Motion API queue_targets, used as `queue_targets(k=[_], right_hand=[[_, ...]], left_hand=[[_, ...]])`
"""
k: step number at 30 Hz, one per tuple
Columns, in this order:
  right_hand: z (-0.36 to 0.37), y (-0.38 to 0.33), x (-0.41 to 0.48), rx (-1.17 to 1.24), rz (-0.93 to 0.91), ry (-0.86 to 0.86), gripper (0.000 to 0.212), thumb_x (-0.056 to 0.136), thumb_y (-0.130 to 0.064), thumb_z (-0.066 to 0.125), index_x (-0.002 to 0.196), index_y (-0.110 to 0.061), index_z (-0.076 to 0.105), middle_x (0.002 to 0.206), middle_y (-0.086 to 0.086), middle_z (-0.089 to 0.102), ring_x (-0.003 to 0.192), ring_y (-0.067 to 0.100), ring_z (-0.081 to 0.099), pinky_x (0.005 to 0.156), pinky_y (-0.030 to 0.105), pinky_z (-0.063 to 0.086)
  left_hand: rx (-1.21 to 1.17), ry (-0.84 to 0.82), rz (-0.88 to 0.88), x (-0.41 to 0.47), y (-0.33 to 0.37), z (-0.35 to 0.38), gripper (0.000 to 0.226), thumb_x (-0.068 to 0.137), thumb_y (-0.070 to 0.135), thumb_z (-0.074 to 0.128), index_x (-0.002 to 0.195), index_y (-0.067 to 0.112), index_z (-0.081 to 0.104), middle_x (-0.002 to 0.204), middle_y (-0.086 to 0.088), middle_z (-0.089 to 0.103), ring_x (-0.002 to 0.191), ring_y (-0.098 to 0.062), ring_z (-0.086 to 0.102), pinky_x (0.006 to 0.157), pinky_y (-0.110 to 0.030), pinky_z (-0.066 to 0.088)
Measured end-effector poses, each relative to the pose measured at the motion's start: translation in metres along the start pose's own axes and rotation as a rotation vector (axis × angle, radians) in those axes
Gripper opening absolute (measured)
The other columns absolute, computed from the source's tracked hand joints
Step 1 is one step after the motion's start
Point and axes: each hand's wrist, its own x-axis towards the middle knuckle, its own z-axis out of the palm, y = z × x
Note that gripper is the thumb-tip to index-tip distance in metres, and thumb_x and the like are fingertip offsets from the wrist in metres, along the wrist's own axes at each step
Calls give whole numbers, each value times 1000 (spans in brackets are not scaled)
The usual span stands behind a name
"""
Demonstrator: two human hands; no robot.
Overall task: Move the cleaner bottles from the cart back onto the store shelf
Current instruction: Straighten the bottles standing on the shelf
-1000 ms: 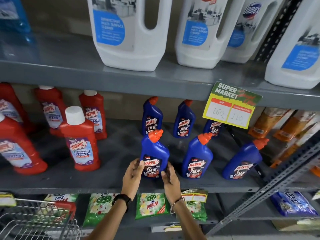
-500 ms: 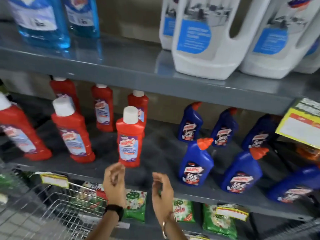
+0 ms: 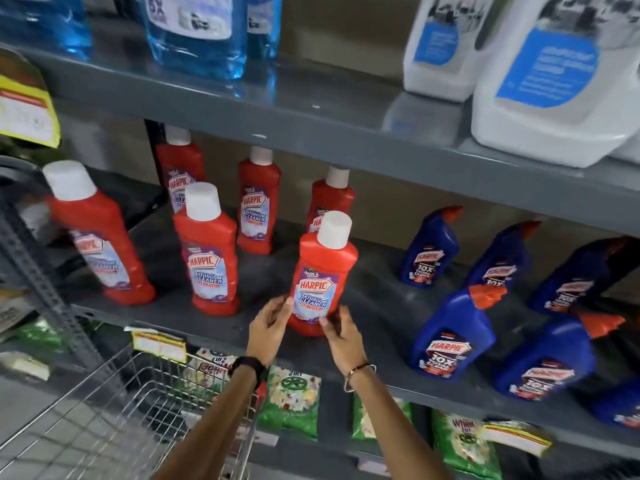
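Note:
A red Harpic bathroom cleaner bottle [image 3: 320, 275] with a white cap stands upright near the front of the grey middle shelf [image 3: 374, 306]. My left hand [image 3: 268, 329] touches its lower left side and my right hand [image 3: 341, 332] its lower right side, fingers curled around the base. Several more red bottles [image 3: 207, 251] stand to the left and behind. Several blue Harpic bottles with orange caps [image 3: 450, 330] stand to the right. The wire cart [image 3: 104, 417] is at the lower left, and what shows of its basket holds no bottles.
The upper shelf carries blue liquid bottles [image 3: 197, 32] and large white jugs [image 3: 557, 81]. Green detergent packets [image 3: 294, 400] lie on the lower shelf. A yellow price tag [image 3: 26, 109] hangs at the left. A slotted shelf post [image 3: 38, 278] stands beside the cart.
My view swung left, from the blue bottles to the red ones. Both hands left the blue bottle, hung free in front of the shelf, and now close around the front red bottle.

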Motion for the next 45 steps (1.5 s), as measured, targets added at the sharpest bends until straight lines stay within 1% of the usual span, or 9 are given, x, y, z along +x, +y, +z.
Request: queue_targets(k=[7, 15, 18, 20, 22, 27, 31, 36, 45], right_hand=[[13, 3, -26, 28, -44, 65, 40, 87, -34, 50, 120, -11, 47, 119, 7, 60, 108, 19, 57, 96, 34, 46], [13, 0, -28, 34, -30, 49, 37, 91, -20, 50, 127, -11, 43, 116, -3, 53, 108, 11, 50, 93, 22, 39], [17, 3, -31, 82, -43, 101, 40, 90, -15, 52, 128, -14, 41, 123, 1, 52, 114, 13, 50, 95, 22, 39], [24, 10, -45, 159, -51, 257, 40, 87, -8, 54, 122, -24, 44, 124, 4, 53, 114, 14, 52, 95, 16, 43], [33, 13, -67, 137, -78, 353, 41, 85, -4, 55, 104, -40, 51, 112, -2, 62, 100, 7, 59, 85, 10, 47], [80, -17, -89, 37, -147, -74, 31, 88, -19, 51, 98, -48, 51, 97, -19, 65, 90, -12, 56, 72, 2, 42], [108, -63, -32, 123, -134, -182, 51, 88, -38, 49, 132, -16, 36, 130, 3, 49, 106, 1, 53, 81, -1, 39], [112, -102, 21, 24, -186, -270, 54, 88, -23, 54, 134, -6, 34, 137, 17, 49, 124, 31, 49, 105, 42, 41], [106, -92, 14, -2, -233, -287, 44, 90, -17, 52, 131, -8, 39, 131, 13, 56, 119, 25, 54, 101, 34, 44]], left_hand=[[9, -42, -5, -14, -3, -9, 20, 89, 23, 51, 101, 11, 61, 99, -6, 68, 82, 15, 60, 72, -1, 45], [11, -42, -10, -19, 3, -8, 17, 90, 24, 51, 99, 13, 60, 94, 4, 66, 81, 12, 60, 68, 1, 43], [-47, -65, -31, -19, 5, -15, 17, 88, 28, 55, 99, 18, 62, 97, 3, 67, 93, -3, 60, 87, -17, 49], [-111, 17, -23, -20, 3, -29, 12, 86, 19, 58, 97, 20, 64, 99, 0, 68, 99, -14, 61, 92, -33, 49], [-216, 216, 52, -24, 4, -48, 26, 85, 0, 54, 89, 24, 64, 93, 2, 68, 92, -12, 63, 84, -30, 53], [-276, 650, 168, -13, 13, -98, 26, 85, 1, 55, 101, 22, 55, 104, -6, 59, 86, 6, 57, 83, -17, 46], [-203, 421, 69, 14, 20, -117, 39, 90, 19, 51, 128, 14, 44, 124, -5, 50, 112, -14, 48, 95, -28, 38], [-141, 146, -31, 31, 20, -135, 56, 75, 50, 53, 123, 22, 49, 127, -6, 55, 117, -19, 52, 99, -36, 41], [-101, 51, -18, 27, 16, -145, 21, 82, 43, 56, 101, 36, 61, 115, -1, 65, 109, -11, 59, 95, -32, 45]])
